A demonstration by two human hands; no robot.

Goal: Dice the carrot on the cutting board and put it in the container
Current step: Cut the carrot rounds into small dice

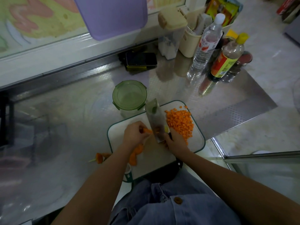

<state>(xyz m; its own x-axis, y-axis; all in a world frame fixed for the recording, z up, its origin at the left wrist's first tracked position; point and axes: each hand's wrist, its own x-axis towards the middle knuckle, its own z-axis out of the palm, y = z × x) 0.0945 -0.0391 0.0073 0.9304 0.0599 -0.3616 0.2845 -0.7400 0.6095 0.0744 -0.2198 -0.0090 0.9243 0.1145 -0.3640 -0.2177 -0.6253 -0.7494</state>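
Observation:
On the white cutting board (152, 161), my left hand (134, 133) pinches thin carrot strips (147, 131) against the board. My right hand (174, 140) grips the handle of a cleaver (155, 121), whose blade stands on the strips right beside my left fingers. A heap of diced carrot (181, 122) lies on the board's right side. Larger carrot slices (135, 155) lie under my left forearm. The clear container with a green lid (129, 96) stands just beyond the board's far left corner; the lid is on it.
A carrot end with its stem (99, 158) lies on the steel counter left of the board. At the back stand a phone (140, 58), a water bottle (205, 46), a sauce bottle (227, 57) and a cream utensil holder (191, 43).

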